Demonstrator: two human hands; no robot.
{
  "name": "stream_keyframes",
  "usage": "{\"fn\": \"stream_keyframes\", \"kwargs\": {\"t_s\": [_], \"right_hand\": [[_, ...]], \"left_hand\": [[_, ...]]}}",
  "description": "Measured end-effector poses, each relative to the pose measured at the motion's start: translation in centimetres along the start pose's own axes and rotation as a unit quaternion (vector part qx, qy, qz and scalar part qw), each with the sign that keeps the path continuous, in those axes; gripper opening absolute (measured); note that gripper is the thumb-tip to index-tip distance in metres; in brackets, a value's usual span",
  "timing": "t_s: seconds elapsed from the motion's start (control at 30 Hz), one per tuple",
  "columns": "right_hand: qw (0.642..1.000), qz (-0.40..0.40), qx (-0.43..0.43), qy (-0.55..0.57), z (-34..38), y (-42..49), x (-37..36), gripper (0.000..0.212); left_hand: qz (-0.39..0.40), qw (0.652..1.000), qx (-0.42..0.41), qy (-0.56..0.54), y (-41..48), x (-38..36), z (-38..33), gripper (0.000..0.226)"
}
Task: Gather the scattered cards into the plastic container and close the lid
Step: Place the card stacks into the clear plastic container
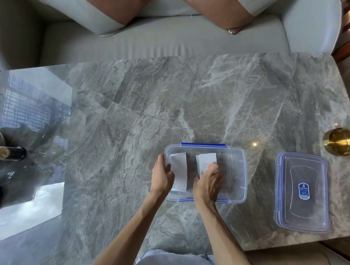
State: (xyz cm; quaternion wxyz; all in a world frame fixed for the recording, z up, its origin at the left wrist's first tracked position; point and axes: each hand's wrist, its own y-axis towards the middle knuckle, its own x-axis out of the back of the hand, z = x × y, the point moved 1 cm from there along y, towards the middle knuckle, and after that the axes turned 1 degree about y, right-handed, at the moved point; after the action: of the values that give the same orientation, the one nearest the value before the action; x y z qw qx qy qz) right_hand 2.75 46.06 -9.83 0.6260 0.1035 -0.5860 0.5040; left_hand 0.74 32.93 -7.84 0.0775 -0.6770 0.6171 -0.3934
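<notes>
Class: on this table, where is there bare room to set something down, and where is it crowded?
Free: the marble between sofa and container; the strip between container and lid. Crowded: inside the container, both hands on card stacks; the left edge by the bottle.

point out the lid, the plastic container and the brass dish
lid (302, 192): head view, on its blue label at the centre.
plastic container (237, 170): head view, on its clear floor on the right.
brass dish (341, 141): head view, on its shiny top.

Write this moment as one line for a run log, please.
left hand: holds card stack | right hand: holds second stack | both in container | lid: off, right
</notes>
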Motion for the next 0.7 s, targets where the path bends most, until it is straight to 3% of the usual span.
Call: {"fn": "stream_keyframes", "kwargs": {"t_s": [0.17,0.27,0.4,0.47,0.53,0.63,0.7], "right_hand": [[0.999,-0.031,-0.001,0.011,0.1,-0.1,0.3,0.063],[0.997,-0.064,0.037,-0.029,-0.3,-0.4,0.8,0.055],[0.995,-0.063,0.072,-0.007,-1.1,-1.2,3.0,0.046],[0.983,-0.122,0.118,0.064,-1.0,-1.1,5.8,0.039],[0.959,-0.172,0.162,0.158,-1.4,0.2,9.8,0.025],[0.933,-0.190,0.153,0.264,-3.7,4.6,16.2,0.016],[0.934,-0.191,0.095,0.287,-7.0,8.0,19.8,0.026]], "left_hand": [[0.015,1.000,0.005,-0.010,0.0,0.2,0.0,0.032],[0.021,1.000,0.007,-0.005,0.1,0.5,-0.2,0.033],[-0.004,0.999,0.026,0.045,-0.5,0.4,-1.2,0.060],[-0.071,0.991,-0.022,0.109,-1.6,0.0,-3.3,0.065],[-0.116,0.973,-0.127,0.154,-2.4,-1.3,-7.0,0.057],[-0.062,0.964,-0.232,0.111,-3.1,-5.6,-14.4,0.040],[0.038,0.976,-0.210,0.038,-3.8,-9.9,-18.6,0.043]]}}
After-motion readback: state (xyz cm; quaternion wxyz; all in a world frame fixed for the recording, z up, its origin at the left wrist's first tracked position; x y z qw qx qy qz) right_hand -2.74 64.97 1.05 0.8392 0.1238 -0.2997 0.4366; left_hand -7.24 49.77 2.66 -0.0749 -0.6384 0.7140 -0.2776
